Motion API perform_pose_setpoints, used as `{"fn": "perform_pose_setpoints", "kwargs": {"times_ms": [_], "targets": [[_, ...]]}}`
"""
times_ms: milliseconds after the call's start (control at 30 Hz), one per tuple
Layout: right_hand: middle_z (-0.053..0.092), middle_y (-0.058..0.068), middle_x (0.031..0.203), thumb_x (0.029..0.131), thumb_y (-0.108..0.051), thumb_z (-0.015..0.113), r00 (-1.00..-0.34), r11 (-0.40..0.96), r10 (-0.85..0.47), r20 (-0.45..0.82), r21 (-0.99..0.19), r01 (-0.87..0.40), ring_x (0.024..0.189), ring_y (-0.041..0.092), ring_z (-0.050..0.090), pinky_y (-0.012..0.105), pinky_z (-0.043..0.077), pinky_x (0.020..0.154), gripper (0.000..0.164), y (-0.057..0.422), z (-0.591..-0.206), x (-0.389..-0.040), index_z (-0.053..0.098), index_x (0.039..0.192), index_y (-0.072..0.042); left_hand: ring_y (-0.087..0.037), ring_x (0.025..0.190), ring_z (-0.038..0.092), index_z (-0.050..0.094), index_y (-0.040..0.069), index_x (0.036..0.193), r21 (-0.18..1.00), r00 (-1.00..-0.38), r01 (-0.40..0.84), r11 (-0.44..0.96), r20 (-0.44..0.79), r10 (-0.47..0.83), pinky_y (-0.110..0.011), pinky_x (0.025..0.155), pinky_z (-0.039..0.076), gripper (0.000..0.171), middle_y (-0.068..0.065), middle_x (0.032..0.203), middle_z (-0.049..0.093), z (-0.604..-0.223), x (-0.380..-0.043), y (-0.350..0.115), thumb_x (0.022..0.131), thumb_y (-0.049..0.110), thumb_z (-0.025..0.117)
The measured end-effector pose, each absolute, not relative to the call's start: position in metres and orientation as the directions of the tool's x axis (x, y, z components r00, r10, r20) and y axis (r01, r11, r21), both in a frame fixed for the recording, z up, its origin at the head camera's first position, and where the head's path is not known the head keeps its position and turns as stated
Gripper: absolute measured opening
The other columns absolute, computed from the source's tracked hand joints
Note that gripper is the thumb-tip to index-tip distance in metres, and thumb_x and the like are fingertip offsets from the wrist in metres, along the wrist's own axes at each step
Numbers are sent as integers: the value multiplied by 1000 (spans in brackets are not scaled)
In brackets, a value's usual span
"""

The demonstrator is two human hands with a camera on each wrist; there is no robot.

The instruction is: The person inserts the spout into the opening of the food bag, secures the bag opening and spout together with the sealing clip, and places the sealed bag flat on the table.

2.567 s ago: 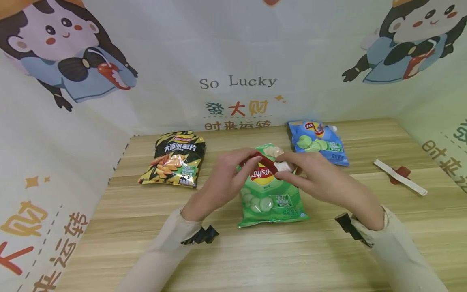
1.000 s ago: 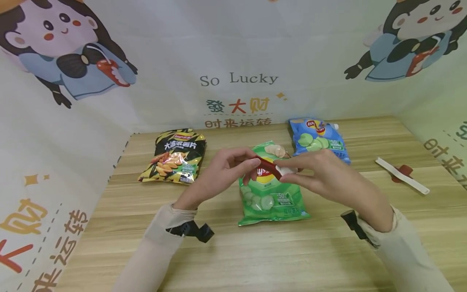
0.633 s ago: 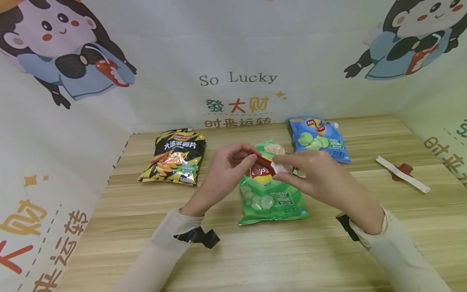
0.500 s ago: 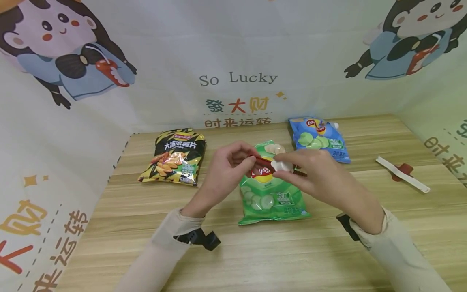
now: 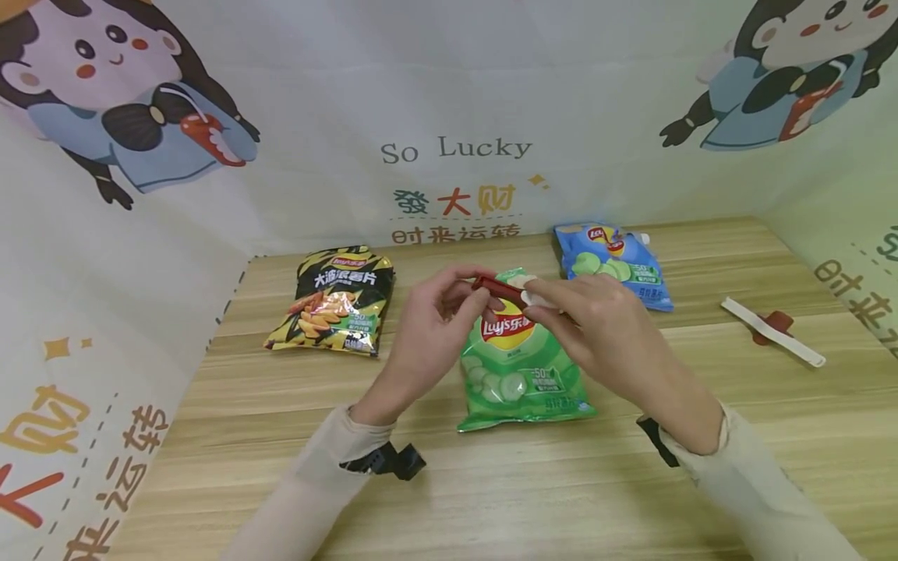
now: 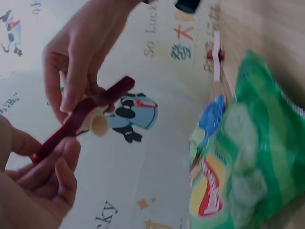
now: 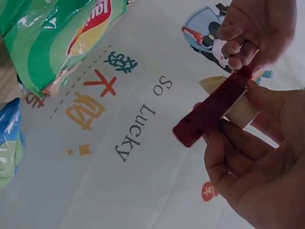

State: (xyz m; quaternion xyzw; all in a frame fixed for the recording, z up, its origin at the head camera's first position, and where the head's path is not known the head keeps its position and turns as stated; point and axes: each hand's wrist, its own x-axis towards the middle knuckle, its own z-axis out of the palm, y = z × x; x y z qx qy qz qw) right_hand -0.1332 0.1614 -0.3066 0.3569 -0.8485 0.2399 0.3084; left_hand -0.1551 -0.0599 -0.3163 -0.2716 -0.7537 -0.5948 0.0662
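Both hands hold a dark red bag clip with a white pouring spout [image 5: 502, 289] in the air above the green chip bag [image 5: 522, 382]. My left hand [image 5: 428, 335] pinches one end of the red bar between thumb and fingers. At the white part, the thumb and fingers of my right hand [image 5: 610, 319] grip the clip and hide much of it in the head view. The left wrist view shows the round spout mouth [image 6: 99, 124] sticking out from the red bar. In the right wrist view, the bar's free end [image 7: 188, 132] extends past my right fingers.
A black and yellow chip bag [image 5: 340, 304] lies at the left. At the back right is a blue chip bag [image 5: 613, 269] with a small white cap at its edge. A second clip, a white strip crossed by a red piece [image 5: 773, 329], lies at the right.
The clip has risen slightly towards the green bag's top, and its red bar has turned in the fingers. My right hand has shifted its grip on the white part; the bags stay put.
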Motion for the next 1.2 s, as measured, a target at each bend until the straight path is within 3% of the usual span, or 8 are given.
{"fn": "perform_pose_setpoints", "kwargs": {"times_ms": [133, 200, 400, 533, 667, 767, 1000, 1200], "targets": [[74, 3, 93, 87, -9, 76, -586, 576, -470, 660, -274, -770, 69, 11, 59, 29, 49, 61, 25, 170, -302, -135, 74, 112, -6, -20, 78, 67, 63, 1, 113, 815, -760, 575, 76, 497, 417, -29, 67, 54, 15, -8, 88, 72, -314, -158, -63, 101, 7, 56], [75, 1, 97, 88, -7, 75, -612, 530, -485, 624, -347, -774, 72, 8, 62, 25, 51, 61, 26, 175, -299, -136, 74, 113, -8, -21, 75, 65, 62, -1, 110, 822, -732, 569, 2, 505, 458, -28, 64, 53, 12, -10, 84, 69, -312, -159, -66, 101, 4, 55], [75, 1, 103, 93, -4, 68, -704, 414, -499, 505, -574, -706, 79, 10, 69, 25, 54, 61, 24, 184, -295, -137, 74, 116, -8, -21, 67, 58, 62, -2, 107, 878, -754, 470, -87, 451, 478, -24, 59, 47, 13, -11, 77, 62, -311, -157, -68, 103, 7, 53], [75, 1, 103, 91, 0, 70, -652, 447, -489, 580, -475, -758, 81, 10, 66, 24, 52, 63, 25, 180, -294, -135, 74, 115, -8, -20, 69, 53, 62, 0, 112, 898, -792, 433, -70, 417, 446, -24, 58, 44, 16, -12, 82, 60, -312, -157, -66, 102, 9, 54], [75, 3, 102, 86, 2, 74, -540, 513, -478, 693, -278, -812, 84, 15, 66, 31, 51, 70, 26, 174, -294, -134, 74, 112, -6, -31, 81, 58, 62, -2, 115, 888, -796, 457, -50, 433, 423, -25, 63, 50, 18, -14, 98, 62, -312, -155, -63, 101, 6, 55], [75, 6, 103, 85, 1, 75, -501, 537, -472, 725, -214, -816, 91, 22, 69, 39, 53, 80, 27, 171, -295, -134, 73, 111, -4, -39, 91, 59, 61, -4, 114, 883, -796, 467, -48, 443, 411, -29, 67, 55, 18, -16, 105, 63, -310, -154, -61, 99, 2, 56], [73, 10, 103, 87, -2, 74, -513, 588, -453, 729, -188, -787, 90, 26, 67, 45, 50, 87, 34, 169, -297, -133, 67, 121, -3, -22, 98, 62, 61, -3, 112, 876, -808, 482, 7, 441, 391, -33, 78, 57, 23, -13, 108, 64, -309, -152, -59, 89, -5, 63], [71, 12, 103, 88, -3, 74, -522, 601, -466, 714, -178, -779, 93, 28, 67, 44, 53, 85, 37, 168, -300, -133, 65, 123, -1, -22, 94, 65, 64, -1, 112, 855, -799, 516, 42, 464, 382, -34, 83, 56, 16, -13, 106, 66, -309, -152, -62, 97, 5, 63]]}}
